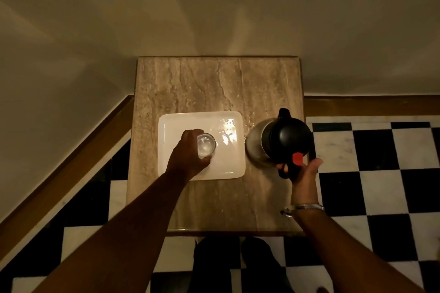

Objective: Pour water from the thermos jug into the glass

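Note:
A clear glass stands upright on a white square tray on a small stone-topped table. My left hand is wrapped around the glass from the left. To the right of the tray stands the thermos jug, steel body with a black lid, spout pointing away from me and a red button near the handle. My right hand is curled around the jug's black handle at its near side, palm up. The jug looks upright on the table.
The table sits in a corner against pale walls. Wet patches glint on the tray and on the tabletop beside it. A black-and-white checkered floor lies to the right and front. My feet are at the table's near edge.

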A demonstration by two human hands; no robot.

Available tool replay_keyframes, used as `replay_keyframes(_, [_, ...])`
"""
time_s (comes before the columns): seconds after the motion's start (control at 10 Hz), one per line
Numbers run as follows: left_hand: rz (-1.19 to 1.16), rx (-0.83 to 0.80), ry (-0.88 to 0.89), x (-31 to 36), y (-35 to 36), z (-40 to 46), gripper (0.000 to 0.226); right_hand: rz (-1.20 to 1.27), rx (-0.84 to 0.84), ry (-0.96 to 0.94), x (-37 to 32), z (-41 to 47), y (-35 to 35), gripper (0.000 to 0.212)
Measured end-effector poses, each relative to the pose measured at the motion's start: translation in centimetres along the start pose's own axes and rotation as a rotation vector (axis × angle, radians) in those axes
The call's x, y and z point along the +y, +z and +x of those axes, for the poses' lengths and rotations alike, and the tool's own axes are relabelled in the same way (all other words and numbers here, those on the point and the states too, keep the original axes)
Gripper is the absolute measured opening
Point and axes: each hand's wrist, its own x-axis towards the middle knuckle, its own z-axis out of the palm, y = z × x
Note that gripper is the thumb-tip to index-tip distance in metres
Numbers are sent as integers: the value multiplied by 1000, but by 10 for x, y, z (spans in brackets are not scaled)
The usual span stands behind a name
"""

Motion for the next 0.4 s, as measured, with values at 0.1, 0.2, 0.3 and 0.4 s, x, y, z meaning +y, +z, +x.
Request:
replay_keyframes(0.1, [18,-25,12,-1,-3,2,76,-11,-9,1,-1,-2,1,99])
replay_keyframes(0.2, [64,-62,7,-1,-6,1,81,-43,-36,28,1,4,-4,99])
replay_keyframes(0.3, [144,-131,-19,-2,-15,-5,109,-149,-8,26,3,-2,-10,83])
replay_keyframes(0.4, [230,-147,-36,11,-42,-19,131,-260,91,35,-4,-27,-18,77])
